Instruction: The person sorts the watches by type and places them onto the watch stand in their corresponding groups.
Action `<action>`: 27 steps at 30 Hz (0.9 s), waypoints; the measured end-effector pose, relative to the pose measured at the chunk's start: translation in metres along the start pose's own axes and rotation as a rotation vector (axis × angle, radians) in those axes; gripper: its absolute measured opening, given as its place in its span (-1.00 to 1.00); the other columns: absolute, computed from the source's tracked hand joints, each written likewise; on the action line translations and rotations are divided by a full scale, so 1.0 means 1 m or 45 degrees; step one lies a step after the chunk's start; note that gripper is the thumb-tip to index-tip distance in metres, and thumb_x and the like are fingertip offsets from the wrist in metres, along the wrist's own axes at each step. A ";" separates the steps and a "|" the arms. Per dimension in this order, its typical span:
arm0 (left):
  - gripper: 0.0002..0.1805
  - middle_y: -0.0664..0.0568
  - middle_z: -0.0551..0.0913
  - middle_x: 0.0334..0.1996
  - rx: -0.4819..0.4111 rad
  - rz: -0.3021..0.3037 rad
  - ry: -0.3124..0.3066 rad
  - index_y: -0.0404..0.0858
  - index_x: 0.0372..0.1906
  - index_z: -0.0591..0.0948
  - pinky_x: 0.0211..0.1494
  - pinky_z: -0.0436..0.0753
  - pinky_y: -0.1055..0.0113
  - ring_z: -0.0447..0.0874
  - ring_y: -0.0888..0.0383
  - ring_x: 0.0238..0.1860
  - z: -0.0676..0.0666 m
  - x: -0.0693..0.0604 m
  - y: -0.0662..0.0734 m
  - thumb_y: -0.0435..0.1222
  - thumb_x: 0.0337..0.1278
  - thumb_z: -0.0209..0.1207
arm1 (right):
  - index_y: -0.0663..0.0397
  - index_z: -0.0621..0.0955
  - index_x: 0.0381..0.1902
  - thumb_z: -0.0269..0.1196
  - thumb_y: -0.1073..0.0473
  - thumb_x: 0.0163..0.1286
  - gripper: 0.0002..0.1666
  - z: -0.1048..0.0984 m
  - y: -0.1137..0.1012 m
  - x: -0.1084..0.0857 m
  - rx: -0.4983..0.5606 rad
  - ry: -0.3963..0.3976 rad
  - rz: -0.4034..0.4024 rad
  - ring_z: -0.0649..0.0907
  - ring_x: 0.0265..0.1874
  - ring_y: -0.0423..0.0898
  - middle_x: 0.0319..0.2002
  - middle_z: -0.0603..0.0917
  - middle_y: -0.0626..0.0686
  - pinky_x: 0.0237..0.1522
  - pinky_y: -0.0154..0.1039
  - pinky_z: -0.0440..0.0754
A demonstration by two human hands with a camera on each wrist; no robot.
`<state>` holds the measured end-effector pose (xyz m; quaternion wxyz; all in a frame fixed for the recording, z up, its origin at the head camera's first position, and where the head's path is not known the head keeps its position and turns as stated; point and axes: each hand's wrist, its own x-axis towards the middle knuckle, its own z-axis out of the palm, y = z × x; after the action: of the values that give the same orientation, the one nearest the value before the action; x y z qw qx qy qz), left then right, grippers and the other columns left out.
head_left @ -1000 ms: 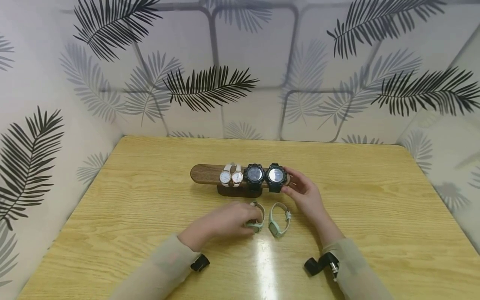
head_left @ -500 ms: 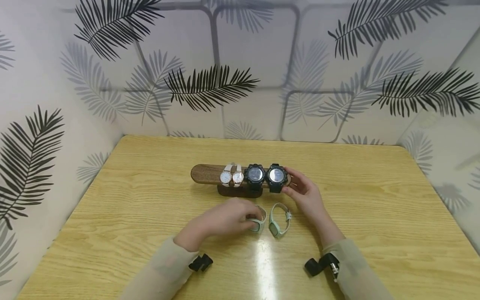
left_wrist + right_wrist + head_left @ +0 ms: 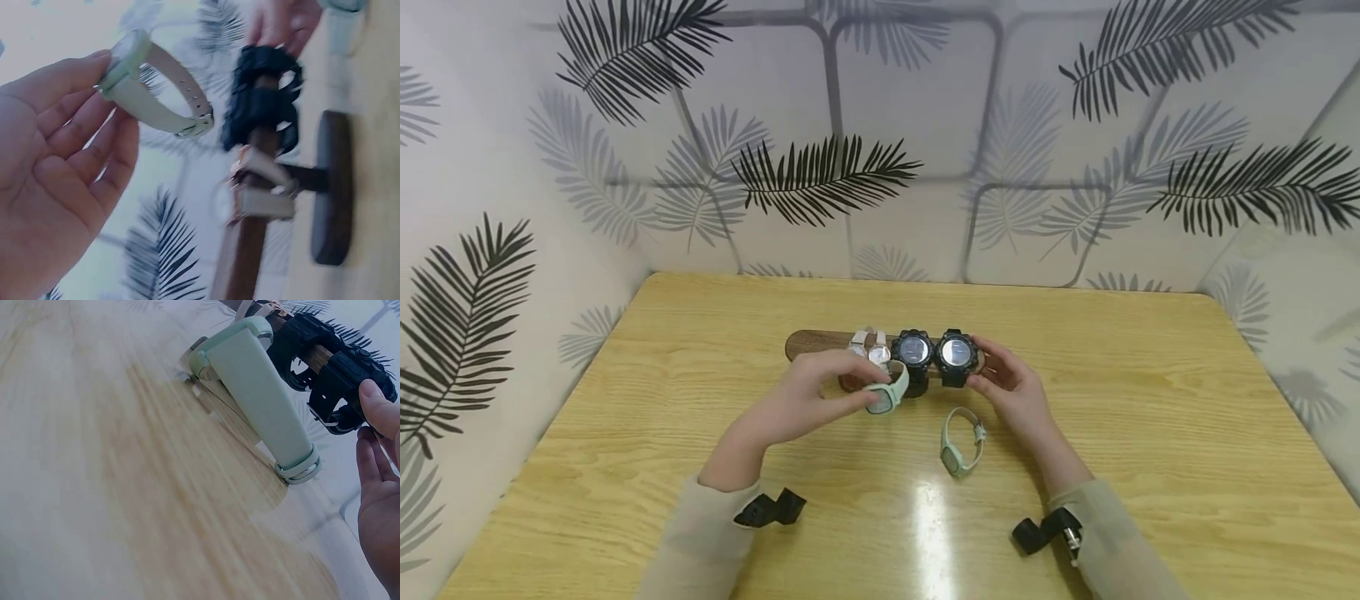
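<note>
My left hand (image 3: pixel 805 400) pinches a mint-green watch (image 3: pixel 887 400) by its case, between thumb and fingers. Its buckled strap hangs as a loop in the left wrist view (image 3: pixel 156 115). The watch is in the air before a wooden watch stand (image 3: pixel 811 341). My right hand (image 3: pixel 1018 396) grips the stand's right end, thumb and fingertips against the outer black digital watch (image 3: pixel 956 352). Beside that one sits another black watch (image 3: pixel 913 350). Two white-strapped watches (image 3: pixel 878 355) are farther left on the bar, partly hidden by my left hand.
A second mint-green watch (image 3: pixel 951 459) lies on its side on the wooden table (image 3: pixel 1112 417), in front of the stand. Behind the table rises a wall (image 3: pixel 910 100) with a leaf pattern. Each sleeve carries a black strap mount (image 3: pixel 775 507).
My left hand has lifted the mint-green watch off the table and carried it up and left toward the stand. My right hand stays at the stand's end.
</note>
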<state>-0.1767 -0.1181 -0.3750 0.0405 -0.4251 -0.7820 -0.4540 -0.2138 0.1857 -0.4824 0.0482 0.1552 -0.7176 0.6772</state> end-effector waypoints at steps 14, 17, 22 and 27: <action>-0.75 -0.09 0.63 -0.17 -0.118 -0.395 0.593 -0.34 -0.01 0.62 -0.06 0.56 0.41 0.59 0.18 -0.19 -0.055 -0.027 -0.030 -0.36 0.24 0.21 | 0.22 0.41 0.30 0.32 0.38 0.22 -0.32 -0.002 -0.003 -0.003 -0.029 0.015 0.027 0.56 0.06 -0.17 0.22 0.49 0.21 0.16 -0.35 0.48; -0.72 -0.09 0.64 -0.17 -0.078 -0.528 0.644 -0.30 0.00 0.62 -0.06 0.57 0.43 0.59 0.18 -0.19 -0.054 -0.030 -0.043 -0.26 0.25 0.22 | 0.22 0.41 0.30 0.32 0.39 0.21 -0.32 -0.002 -0.001 -0.003 -0.017 0.014 0.021 0.57 0.05 -0.16 0.20 0.51 0.17 0.16 -0.34 0.48; -0.74 -0.09 0.63 -0.20 -0.009 -0.656 0.629 -0.29 -0.03 0.60 -0.14 0.58 0.42 0.58 0.13 -0.21 -0.053 -0.034 -0.056 -0.24 0.25 0.21 | 0.22 0.41 0.30 0.32 0.39 0.21 -0.33 -0.001 -0.001 -0.003 -0.011 0.013 0.019 0.57 0.05 -0.16 0.20 0.51 0.17 0.16 -0.33 0.49; -0.79 -0.06 0.62 -0.20 0.105 -0.733 0.505 -0.27 -0.06 0.58 -0.16 0.58 0.33 0.56 0.11 -0.20 -0.050 -0.036 -0.059 -0.29 0.26 0.20 | 0.22 0.42 0.30 0.32 0.39 0.21 -0.33 0.000 -0.002 -0.001 -0.012 0.006 0.017 0.57 0.05 -0.16 0.21 0.50 0.20 0.15 -0.33 0.49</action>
<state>-0.2117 -0.1918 -0.4018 0.0790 -0.0887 -0.8645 -0.4884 -0.2120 0.1856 -0.4810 0.0462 0.1484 -0.7218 0.6744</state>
